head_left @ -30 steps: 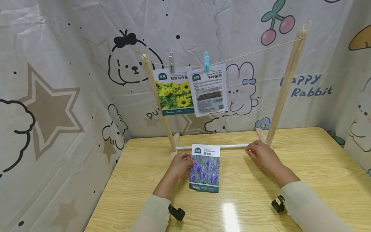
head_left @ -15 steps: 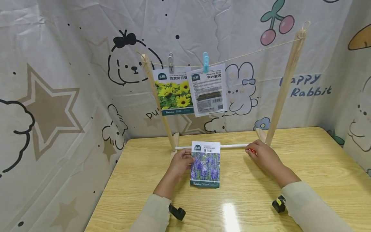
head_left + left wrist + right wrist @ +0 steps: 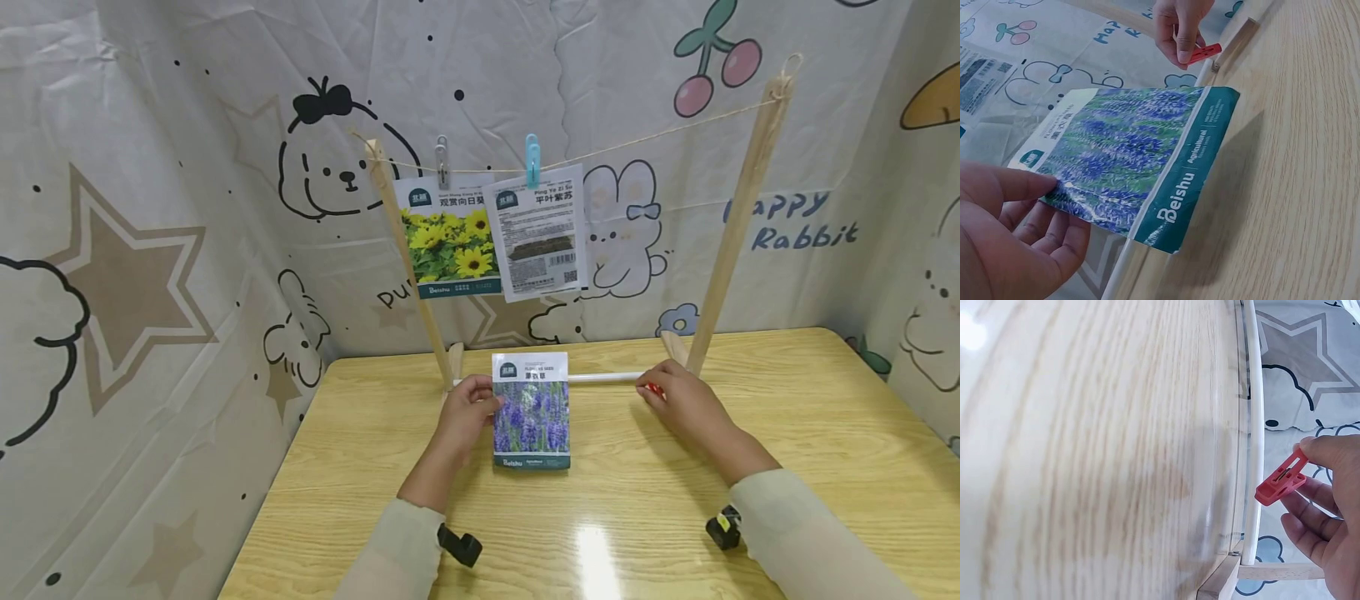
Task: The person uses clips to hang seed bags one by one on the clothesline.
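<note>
A seed packet [image 3: 531,417] with purple lavender flowers is pinched at its left edge by my left hand [image 3: 469,410]. In the left wrist view the packet [image 3: 1129,156] is held above the table, thumb on its front and fingers behind. My right hand [image 3: 682,407] pinches a red clothespin [image 3: 1282,480] between thumb and fingers, near the foot of the right post. Above, a sunflower seed packet [image 3: 452,242] hangs from a string [image 3: 660,133] by a grey clothespin [image 3: 442,160]. Beside it a blue clothespin [image 3: 533,160] holds a packet showing its printed back [image 3: 538,225].
The string runs between a left wooden post [image 3: 408,250] and a taller-looking right post [image 3: 738,233]. A white rod [image 3: 607,378] joins them low down, just over the wooden table [image 3: 645,533]. Behind stands a cartoon-printed cloth [image 3: 247,100].
The lavender packet has risen and tilted its face more upright, lifted by my left hand. My right hand with the red clothespin has stayed almost still.
</note>
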`<state>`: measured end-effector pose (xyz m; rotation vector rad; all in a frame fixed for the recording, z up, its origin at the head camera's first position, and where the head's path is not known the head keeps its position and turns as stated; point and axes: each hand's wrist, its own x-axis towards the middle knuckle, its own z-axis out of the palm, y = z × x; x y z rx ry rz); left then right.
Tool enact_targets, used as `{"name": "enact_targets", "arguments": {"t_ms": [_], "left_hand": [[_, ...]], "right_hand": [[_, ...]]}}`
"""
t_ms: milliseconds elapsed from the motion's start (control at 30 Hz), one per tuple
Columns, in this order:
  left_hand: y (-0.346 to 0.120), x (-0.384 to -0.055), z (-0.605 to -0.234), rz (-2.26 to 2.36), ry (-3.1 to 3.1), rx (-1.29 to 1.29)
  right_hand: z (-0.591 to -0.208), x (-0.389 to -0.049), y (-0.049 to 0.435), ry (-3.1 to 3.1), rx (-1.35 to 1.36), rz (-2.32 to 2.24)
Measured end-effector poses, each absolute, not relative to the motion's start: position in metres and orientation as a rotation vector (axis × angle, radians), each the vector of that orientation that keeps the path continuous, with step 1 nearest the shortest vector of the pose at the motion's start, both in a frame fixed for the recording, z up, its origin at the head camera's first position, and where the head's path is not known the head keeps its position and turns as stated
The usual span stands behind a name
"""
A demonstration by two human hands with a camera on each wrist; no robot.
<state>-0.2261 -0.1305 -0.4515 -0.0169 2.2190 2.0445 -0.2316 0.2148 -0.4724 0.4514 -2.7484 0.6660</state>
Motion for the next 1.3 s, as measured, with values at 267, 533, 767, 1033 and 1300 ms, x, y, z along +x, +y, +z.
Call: {"name": "enact_targets", "arguments": {"t_ms": [267,533,767,1033,1300], "left_hand": [[-0.128,-0.226,-0.444,2.130,2.209,-0.018],[-0.127,-0.227,-0.439,2.151,2.200,-0.008],[-0.125,-0.230,-0.433,2.161,2.231,-0.003],[-0.122,-0.231,-0.426,2.151,2.246,-0.002],[-0.120,-0.231,-0.421,2.161,2.251,0.008]], "right_hand": [[-0.468,-0.229,0.216,-2.762,0.419,0.702],[-0.465,-0.228,0.216,-2.755,0.414,0.708],[-0.460,-0.227,0.217,-2.730,0.412,0.703],[-0.460,-0.228,0.219,-2.672,0.421,0.682],[-0.459,-0.230,0.222,-2.607,0.460,0.646]]}}
